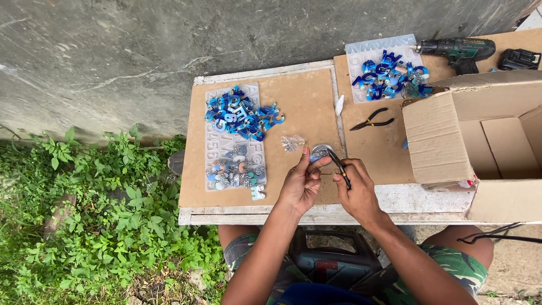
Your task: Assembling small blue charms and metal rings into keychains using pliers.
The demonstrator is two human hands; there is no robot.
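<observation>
My left hand point(301, 183) pinches a small silvery glitter piece point(319, 151) between thumb and fingers above the brown board point(299, 107). My right hand point(355, 189) grips black-handled pliers point(337, 165), whose tip meets the glitter piece. Both hands hover over the board's near edge. A small clear packet of glitter bits point(292, 143) lies just left of my left hand.
A clear mould sheet point(234, 141) holds a heap of blue letter shapes point(243, 117). A second sheet with blue pieces point(389, 73), spare black pliers point(371, 120), a cordless drill point(460, 52) and an open cardboard box point(480, 135) are to the right. Green weeds point(84, 226) grow on the left.
</observation>
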